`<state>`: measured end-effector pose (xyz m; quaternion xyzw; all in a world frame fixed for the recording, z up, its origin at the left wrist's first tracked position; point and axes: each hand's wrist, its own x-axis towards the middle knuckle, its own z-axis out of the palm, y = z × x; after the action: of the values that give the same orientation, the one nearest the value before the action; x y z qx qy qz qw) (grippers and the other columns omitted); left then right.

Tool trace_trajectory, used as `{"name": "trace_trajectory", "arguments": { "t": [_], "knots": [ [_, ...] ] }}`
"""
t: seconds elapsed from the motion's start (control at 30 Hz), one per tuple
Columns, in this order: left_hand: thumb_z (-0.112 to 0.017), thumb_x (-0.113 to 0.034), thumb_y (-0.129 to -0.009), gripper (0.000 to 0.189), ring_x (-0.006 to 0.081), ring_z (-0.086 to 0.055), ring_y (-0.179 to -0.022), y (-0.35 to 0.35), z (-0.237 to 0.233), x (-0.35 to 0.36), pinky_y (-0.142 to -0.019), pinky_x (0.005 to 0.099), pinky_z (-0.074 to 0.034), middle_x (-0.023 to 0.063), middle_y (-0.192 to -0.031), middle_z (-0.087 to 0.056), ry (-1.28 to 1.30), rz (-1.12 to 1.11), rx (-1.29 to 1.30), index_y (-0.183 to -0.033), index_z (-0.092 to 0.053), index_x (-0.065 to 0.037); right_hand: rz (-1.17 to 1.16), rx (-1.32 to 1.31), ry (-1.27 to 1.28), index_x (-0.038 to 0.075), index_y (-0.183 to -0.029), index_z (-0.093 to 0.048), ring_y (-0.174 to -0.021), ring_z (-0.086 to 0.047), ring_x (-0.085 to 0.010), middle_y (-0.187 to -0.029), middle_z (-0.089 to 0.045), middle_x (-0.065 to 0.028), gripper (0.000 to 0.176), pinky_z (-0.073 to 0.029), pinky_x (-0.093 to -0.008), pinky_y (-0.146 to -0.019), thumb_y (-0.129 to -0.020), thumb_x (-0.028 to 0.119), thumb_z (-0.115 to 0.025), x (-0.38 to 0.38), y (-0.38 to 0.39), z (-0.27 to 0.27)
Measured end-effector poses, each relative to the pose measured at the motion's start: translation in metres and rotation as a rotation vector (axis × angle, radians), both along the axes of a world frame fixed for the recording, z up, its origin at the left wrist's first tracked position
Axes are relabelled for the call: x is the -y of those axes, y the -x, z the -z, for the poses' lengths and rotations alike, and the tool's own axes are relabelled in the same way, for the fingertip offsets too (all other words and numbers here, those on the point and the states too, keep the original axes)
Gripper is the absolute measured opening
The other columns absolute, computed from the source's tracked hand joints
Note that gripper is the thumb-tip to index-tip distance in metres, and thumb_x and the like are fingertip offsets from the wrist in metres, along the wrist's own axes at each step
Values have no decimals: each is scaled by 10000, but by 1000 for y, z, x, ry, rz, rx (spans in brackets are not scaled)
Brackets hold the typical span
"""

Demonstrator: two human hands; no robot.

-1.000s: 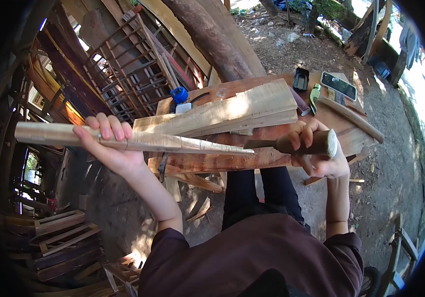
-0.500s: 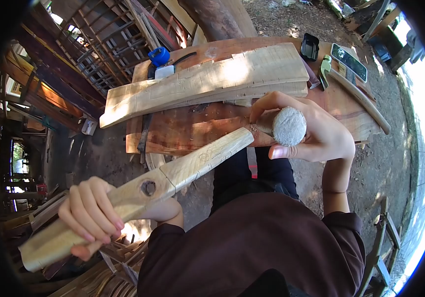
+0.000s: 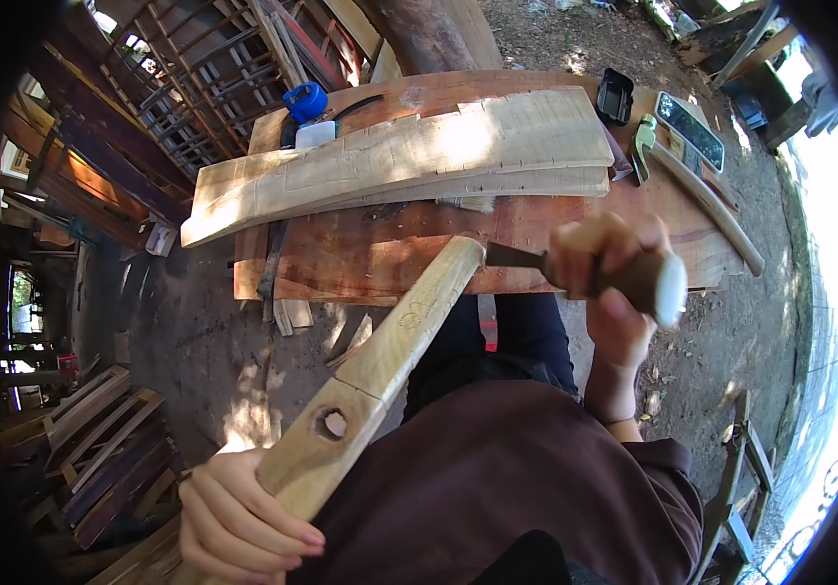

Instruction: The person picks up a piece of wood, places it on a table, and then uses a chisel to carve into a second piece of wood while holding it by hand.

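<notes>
**Q:** Entry, head view. What does each hand have?

**A:** My left hand [image 3: 239, 517] is wrapped tight around the near end of a wooden bar [image 3: 395, 336], low and close to the body. My right hand [image 3: 609, 283] is fisted around the handle of a chisel [image 3: 645, 278]. The pale butt sticks out past the hand and the blade points left.

**Q:** Where does the bar sit?

**A:** It runs diagonally up from my left hand, and its far end meets the near edge of the table [image 3: 360, 263]. I cannot tell whether it rests on the edge or only touches it. A round hole [image 3: 331, 422] shows through the bar just above my grip.

**Q:** Why that hold?

**A:** My reading is that the low grip and the table edge brace the bar at both ends, so the far end stays put. The chisel tip lies right at that end, nearly level. A full fist on the handle suggests firm control rather than a light touch.

**Q:** Anything else on the table?

**A:** Stacked pale planks [image 3: 409, 151] lie across the back, well apart from both hands. A phone [image 3: 690, 117] and a curved wooden handle [image 3: 707, 210] lie at the right end.
</notes>
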<state>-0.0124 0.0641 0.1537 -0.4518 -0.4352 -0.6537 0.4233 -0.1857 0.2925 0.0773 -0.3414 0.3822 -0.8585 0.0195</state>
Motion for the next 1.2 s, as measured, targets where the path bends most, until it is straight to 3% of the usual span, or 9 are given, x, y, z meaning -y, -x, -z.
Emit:
{"name": "trace_trajectory", "arguments": {
  "t": [0.07,0.13,0.23,0.4,0.67,0.73,0.8,0.93,1.2],
  "knots": [
    [-730,-140,-873,198,229,-728,-753,12,-1,7,-752,351,-620,116,-789,-714,293,161,-72,-1006,-655,-15,83,-137,87,61,-800,-486,-558,-482,-163,-647,-522,-39,328,-402,-320,-507,-797,191,-788,-1,-9,-7],
    [-703,-114,-885,121,221,-717,-726,16,-1,-3,-708,365,-625,107,-750,-699,271,191,-83,-956,-670,-22,34,-518,21,46,-727,-521,-486,-510,-184,-573,-531,-44,294,-410,-323,-487,-797,157,-783,-11,-5,-24],
    [-632,-29,-870,161,204,-679,-654,14,-3,-16,-680,358,-624,98,-685,-665,288,187,74,-714,-671,-28,42,-601,121,16,-640,-554,-407,-514,-208,-513,-518,-86,226,-415,-338,-445,-769,48,-736,-3,-29,-25],
    [-632,-53,-875,102,164,-665,-631,17,14,-42,-642,330,-613,79,-672,-657,267,105,-23,-786,-668,-17,83,-784,87,3,-630,-542,-434,-488,-196,-554,-486,-73,196,-455,-349,-521,-776,8,-672,10,-49,-7],
    [-580,-263,-993,219,196,-704,-629,23,39,-56,-710,191,-585,67,-930,-747,320,146,-284,-1001,-651,-55,44,-868,46,17,-654,-545,-462,-476,-181,-611,-495,-59,206,-476,-352,-602,-826,24,-659,5,-45,1],
    [-746,-274,-874,247,165,-721,-770,26,45,-59,-814,404,-609,64,-765,-684,308,-149,-102,-857,-652,-46,47,-848,50,20,-661,-552,-466,-480,-182,-617,-506,-60,213,-480,-357,-617,-843,33,-662,3,-46,2],
    [-745,-327,-872,270,200,-711,-961,31,56,-55,-991,485,-517,79,-889,-701,475,-229,11,-938,-710,-68,40,-834,60,23,-659,-550,-467,-482,-182,-618,-510,-62,219,-481,-356,-619,-846,34,-664,2,-45,2],
    [-795,-631,-675,644,251,-713,-788,72,60,-33,-813,460,-595,81,-805,-680,812,61,360,-824,-668,-18,7,-830,60,37,-641,-534,-467,-482,-180,-623,-518,-64,245,-484,-357,-621,-848,35,-664,-1,-41,0],
    [-758,-688,-704,683,245,-658,-629,60,95,-64,-685,406,-585,84,-677,-631,251,-244,314,-752,-620,-20,77,-895,-23,50,-625,-519,-480,-471,-178,-591,-451,-33,240,-487,-349,-632,-777,42,-705,4,-54,4]
  ]
}}
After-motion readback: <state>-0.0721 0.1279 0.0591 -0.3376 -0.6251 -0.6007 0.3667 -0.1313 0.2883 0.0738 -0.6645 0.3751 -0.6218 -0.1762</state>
